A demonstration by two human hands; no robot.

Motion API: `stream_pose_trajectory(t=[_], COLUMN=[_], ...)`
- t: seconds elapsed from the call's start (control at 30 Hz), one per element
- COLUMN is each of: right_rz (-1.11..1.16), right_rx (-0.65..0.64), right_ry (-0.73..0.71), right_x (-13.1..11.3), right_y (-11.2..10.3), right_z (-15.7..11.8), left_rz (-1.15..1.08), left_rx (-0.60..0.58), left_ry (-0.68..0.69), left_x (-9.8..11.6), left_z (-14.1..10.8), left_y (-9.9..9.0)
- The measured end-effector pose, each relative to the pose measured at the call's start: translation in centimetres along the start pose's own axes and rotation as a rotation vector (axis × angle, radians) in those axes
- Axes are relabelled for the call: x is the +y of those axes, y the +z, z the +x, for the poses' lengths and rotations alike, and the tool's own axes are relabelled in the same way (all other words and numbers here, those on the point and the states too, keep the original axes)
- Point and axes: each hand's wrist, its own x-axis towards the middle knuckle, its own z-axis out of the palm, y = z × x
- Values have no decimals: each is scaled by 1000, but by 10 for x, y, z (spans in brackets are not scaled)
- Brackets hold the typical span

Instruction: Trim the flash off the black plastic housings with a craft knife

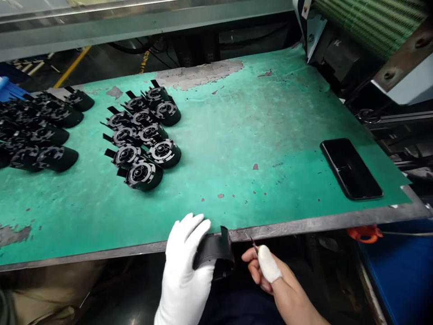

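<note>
My left hand [186, 268], in a white glove, is wrapped round a black cylindrical plastic housing [214, 250] at the table's front edge. The housing lies tilted, with a flat tab standing up from its rim. To its right, apart from it, my right hand [270, 273] is closed on a thin pointed tool [254, 244]; most of the tool is hidden by the fingers, so its kind is unclear. A white cover sits on the right thumb. Several similar black housings [144, 175] stand upright in a cluster further back on the table.
The green table top [216, 180] has worn patches. Another group of black housings [57, 158] stands at the left. A black phone [352, 169] lies at the right. An orange handle [365, 234] is below the front edge, and a green conveyor belt [375, 22] at upper right.
</note>
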Motion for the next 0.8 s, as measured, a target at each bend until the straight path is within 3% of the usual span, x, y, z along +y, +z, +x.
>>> stream_pose_trajectory(t=[0.17, 0.4, 0.6, 0.8], right_rz=[-74, -48, -90, -50], right_rx=[-125, -195, -182, -170], right_ry=[-131, -165, -105, -135], right_x=[-18, -20, -15, -17], right_y=[7, 10, 9, 12], right_z=[14, 24, 30, 35], left_rz=[-50, -41, -45, -74], left_rx=[-28, -31, -2, -14], left_ry=[9, -63, -71, -141], left_x=[-3, 3, 1, 5], left_z=[2, 1, -1, -2], left_y=[1, 3, 6, 9])
